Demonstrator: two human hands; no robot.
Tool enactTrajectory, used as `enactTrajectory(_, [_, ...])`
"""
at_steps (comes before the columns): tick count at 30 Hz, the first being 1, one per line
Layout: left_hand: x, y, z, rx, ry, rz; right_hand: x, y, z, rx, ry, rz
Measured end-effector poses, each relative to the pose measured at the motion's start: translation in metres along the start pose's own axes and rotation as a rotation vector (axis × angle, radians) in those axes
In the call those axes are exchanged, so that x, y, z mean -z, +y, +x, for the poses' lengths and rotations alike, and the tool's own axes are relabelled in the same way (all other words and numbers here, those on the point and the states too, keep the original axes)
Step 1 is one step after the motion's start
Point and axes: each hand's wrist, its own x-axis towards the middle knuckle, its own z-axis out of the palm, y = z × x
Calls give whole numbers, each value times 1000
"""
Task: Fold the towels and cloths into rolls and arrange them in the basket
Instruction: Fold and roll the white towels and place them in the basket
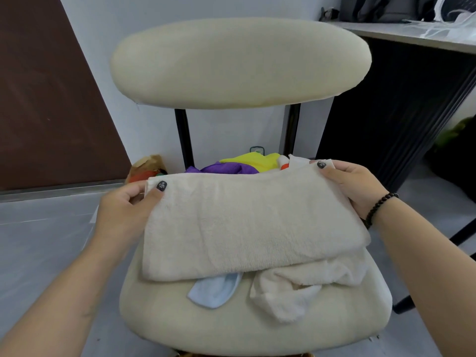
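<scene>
Left hand [123, 204] and right hand [353, 184] pinch cream towel [244, 222] corners; keep edges aligned, taut before rolling.

Head camera looks forward-down, close over chair [252, 328] (single view).

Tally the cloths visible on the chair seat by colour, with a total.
Cream or white: 2, the folded towel held by both hands, and a crumpled towel under it
Light blue: 1
Purple: 1
Yellow: 1
Total: 5
</scene>
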Motion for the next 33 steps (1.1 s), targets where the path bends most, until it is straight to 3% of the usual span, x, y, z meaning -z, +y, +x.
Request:
enactTrajectory(9, [2, 4, 8, 129, -43, -173, -3, 0, 17, -80, 0, 51])
enactTrajectory(15, [4, 11, 5, 79, -21, -188, -8, -7, 11, 69, 89, -137])
enactTrajectory(28, [25, 49, -27, -57, 11, -537, 11, -43, -59, 392, 232, -1])
enactTrajectory(33, [30, 64, -48, -55, -35, -695, 14, -51, -105, 507, 370, 31])
